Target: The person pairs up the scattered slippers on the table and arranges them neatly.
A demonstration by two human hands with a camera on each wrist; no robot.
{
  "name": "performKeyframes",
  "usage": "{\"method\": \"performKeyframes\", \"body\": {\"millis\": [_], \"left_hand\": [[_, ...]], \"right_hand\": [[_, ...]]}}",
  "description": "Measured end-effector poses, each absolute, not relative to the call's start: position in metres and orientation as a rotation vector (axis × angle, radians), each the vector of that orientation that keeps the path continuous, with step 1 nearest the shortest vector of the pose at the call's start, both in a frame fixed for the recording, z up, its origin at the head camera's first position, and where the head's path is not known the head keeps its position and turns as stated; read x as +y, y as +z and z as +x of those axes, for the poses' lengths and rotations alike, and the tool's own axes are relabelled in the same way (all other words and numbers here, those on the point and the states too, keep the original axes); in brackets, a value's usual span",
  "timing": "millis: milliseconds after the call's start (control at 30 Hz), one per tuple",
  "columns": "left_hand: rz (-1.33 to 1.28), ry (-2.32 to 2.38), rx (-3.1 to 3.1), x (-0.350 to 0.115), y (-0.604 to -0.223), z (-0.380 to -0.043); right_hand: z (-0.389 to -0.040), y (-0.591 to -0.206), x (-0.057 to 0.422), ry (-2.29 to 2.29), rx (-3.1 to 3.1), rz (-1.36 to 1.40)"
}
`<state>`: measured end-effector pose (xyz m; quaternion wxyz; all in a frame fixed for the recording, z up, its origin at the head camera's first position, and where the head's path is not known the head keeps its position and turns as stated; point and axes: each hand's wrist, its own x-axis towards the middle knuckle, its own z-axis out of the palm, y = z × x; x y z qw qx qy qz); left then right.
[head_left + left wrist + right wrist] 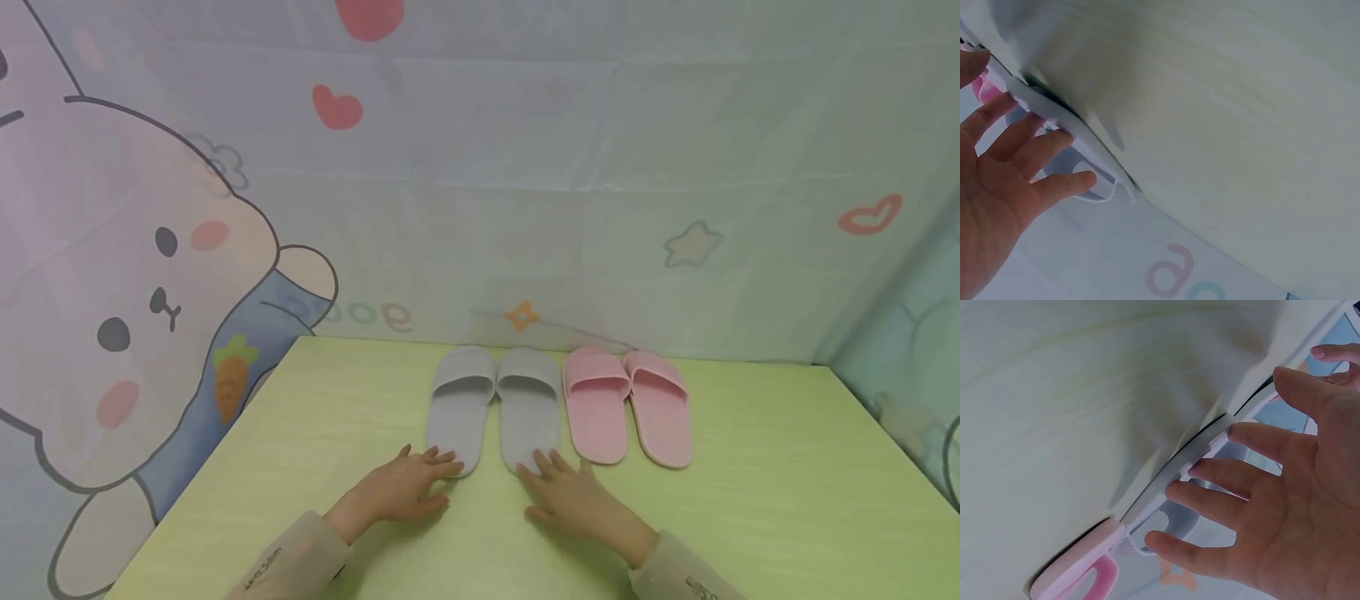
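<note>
Two grey slippers lie side by side on the table, toes toward the back wall. My left hand (408,487) has its fingers spread, fingertips at the heel of the left grey slipper (456,421). At the heel of the right grey slipper (529,417), the fingertips of my right hand (566,497) rest with fingers extended. Both wrist views show straight, separated fingers along a slipper's edge, nothing gripped. To the right sits a pink pair: one pink slipper (597,421) close beside the grey ones, the other pink slipper (662,421) angled slightly outward.
A pale yellow-green table (780,500) carries both pairs. Behind it hangs a light cloth backdrop (525,167) printed with hearts, stars and a cartoon rabbit. The table's back edge runs just behind the slippers' toes. A dark curved line (951,467) shows at the far right.
</note>
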<state>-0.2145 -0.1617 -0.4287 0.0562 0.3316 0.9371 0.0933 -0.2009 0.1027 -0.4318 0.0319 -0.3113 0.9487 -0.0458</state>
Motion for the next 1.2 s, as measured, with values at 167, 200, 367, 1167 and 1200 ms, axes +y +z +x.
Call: {"method": "performKeyframes", "body": {"millis": [167,200,367,1167,1200], "left_hand": [[1.008,0.299,2.834,-0.1617,-0.4299,-0.2162],[1.011,0.297,2.835,-0.1616,-0.4302,-0.2167],[1.011,0.310,2.836,-0.1612,-0.4311,-0.2195],[0.964,0.344,2.843,-0.1559,-0.4299,-0.2220],[0.966,0.337,2.850,-0.1564,-0.4298,-0.2219]], "right_hand": [[-0.2023,-0.4292,0.1020,-0.149,2.910,-0.942],[-0.2024,-0.4286,0.1019,-0.156,2.908,-0.936],[-0.2034,-0.4280,0.1021,-0.185,2.898,-0.917],[-0.2052,-0.4311,0.1048,-0.196,2.910,-0.926],[-0.2057,-0.4307,0.1049,-0.198,2.910,-0.929]]}}
